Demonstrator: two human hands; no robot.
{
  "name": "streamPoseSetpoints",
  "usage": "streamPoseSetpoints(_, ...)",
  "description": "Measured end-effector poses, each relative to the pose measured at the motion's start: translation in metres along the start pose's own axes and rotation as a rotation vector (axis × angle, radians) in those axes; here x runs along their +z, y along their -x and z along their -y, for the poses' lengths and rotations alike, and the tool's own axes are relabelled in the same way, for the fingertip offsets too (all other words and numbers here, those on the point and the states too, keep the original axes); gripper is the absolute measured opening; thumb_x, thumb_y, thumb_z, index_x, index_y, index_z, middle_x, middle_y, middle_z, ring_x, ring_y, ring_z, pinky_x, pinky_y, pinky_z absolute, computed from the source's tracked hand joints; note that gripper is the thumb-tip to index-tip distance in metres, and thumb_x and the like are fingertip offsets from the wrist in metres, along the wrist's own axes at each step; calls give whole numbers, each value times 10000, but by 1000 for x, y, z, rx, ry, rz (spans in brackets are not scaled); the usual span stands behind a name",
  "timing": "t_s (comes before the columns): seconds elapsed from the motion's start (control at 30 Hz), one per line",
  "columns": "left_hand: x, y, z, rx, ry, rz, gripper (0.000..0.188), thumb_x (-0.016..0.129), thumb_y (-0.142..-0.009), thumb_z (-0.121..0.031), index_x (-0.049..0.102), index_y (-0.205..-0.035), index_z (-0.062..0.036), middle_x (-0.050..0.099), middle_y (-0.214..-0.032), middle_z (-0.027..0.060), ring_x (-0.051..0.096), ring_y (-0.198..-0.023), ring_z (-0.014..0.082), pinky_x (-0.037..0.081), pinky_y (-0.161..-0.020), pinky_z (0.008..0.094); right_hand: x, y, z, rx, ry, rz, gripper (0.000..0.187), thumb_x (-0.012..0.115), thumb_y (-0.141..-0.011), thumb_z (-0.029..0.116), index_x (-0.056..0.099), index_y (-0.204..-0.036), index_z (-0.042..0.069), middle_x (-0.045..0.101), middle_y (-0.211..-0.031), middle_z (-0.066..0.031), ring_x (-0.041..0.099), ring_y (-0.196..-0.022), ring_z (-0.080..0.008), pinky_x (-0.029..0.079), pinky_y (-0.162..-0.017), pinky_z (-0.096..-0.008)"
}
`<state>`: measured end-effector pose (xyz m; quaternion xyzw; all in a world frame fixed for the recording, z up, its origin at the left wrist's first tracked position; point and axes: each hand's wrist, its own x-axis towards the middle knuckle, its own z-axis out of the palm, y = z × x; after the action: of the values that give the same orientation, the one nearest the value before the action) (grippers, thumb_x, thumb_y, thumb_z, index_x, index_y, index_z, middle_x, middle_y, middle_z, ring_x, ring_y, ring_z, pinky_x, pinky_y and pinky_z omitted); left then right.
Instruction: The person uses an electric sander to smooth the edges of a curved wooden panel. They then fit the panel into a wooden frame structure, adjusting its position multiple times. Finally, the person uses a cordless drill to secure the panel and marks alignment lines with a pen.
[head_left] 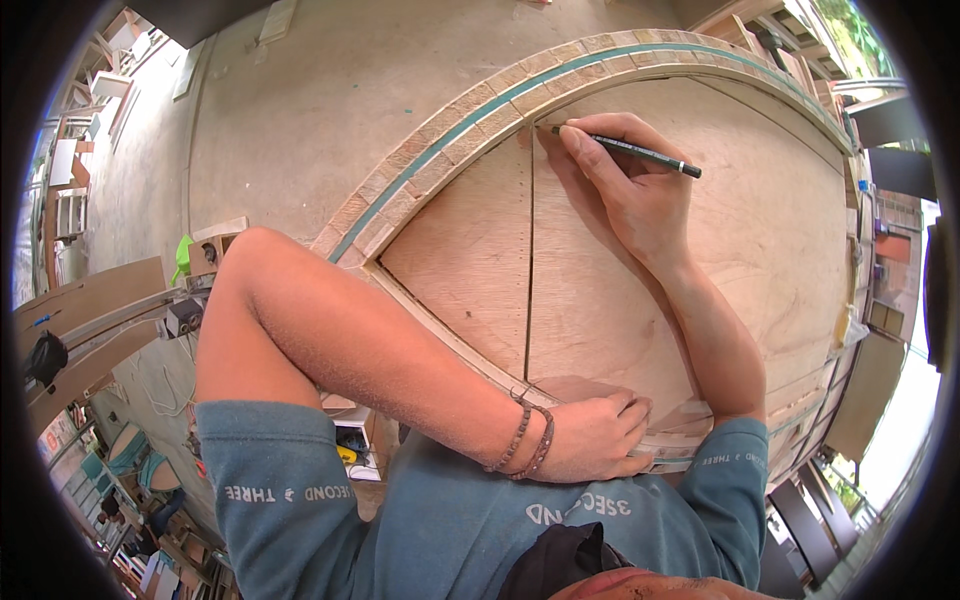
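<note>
A pencil (pixel 640 153) with a dark barrel and a white end is pinched in my right hand (pixel 645 195). Its tip meets the plywood panel (pixel 765 200) near the far end of a dark straight seam (pixel 530 260). Around the panel runs a curved wooden frame (pixel 430 165), made of small blocks with a teal stripe along it. My left hand (pixel 590 440) wears two beaded bracelets (pixel 535 440) at the wrist. It rests on the frame's near edge, its fingers bent over the rim; the fingertips are partly hidden.
Concrete floor (pixel 300 130) stretches beyond the frame. To the left stand long boards (pixel 100 290), with a bright green object (pixel 182 258) near my left elbow. Low by my body sits a white box (pixel 360 440) holding something yellow. Dark panels (pixel 810 530) lean at the lower right.
</note>
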<state>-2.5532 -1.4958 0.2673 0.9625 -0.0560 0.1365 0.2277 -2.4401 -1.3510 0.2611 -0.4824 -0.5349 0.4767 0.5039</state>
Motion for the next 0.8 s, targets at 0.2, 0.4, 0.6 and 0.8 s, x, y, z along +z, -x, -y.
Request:
streamPoseSetpoints(0.2, 3, 0, -1, -8, 9, -26, 409, 481, -938, -270, 571, -1322, -162, 632, -1231, 191, 556, -1230, 338, 436, -1030, 413, 2, -1, 0, -23, -6, -15, 102, 692, -928, 38, 679, -988, -43, 710, -870, -88, 675, -811, -108, 534, -657, -202)
streamPoseSetpoints(0.4, 1, 1, -1, -3, 5, -4, 413, 477, -939, -262, 562, -1330, -161, 630, -1235, 192, 554, -1233, 338, 436, -1029, 412, 0, -1, 0, -50, 74, 12, 105, 696, -924, 43, 681, -989, -38, 710, -871, -92, 679, -824, -110, 540, -670, -206)
streamPoseSetpoints(0.6, 0, 1, 0, 9, 4, 9, 419, 474, -940, -261, 559, -1338, -165, 627, -1238, 190, 550, -1234, 339, 435, -1031, 412, 0, -1, -1, -66, 110, -12, 92, 696, -921, 34, 685, -978, -37, 710, -864, -80, 673, -806, -102, 530, -665, -206)
streamPoseSetpoints(0.8, 3, 0, -1, 8, -7, -15, 415, 480, -937, -263, 566, -1332, -173, 628, -1224, 185, 552, -1224, 340, 437, -1029, 409, -2, -1, -4, -77, 91, -1, 106, 700, -920, 41, 684, -987, -40, 706, -849, -72, 664, -793, -93, 527, -661, -205)
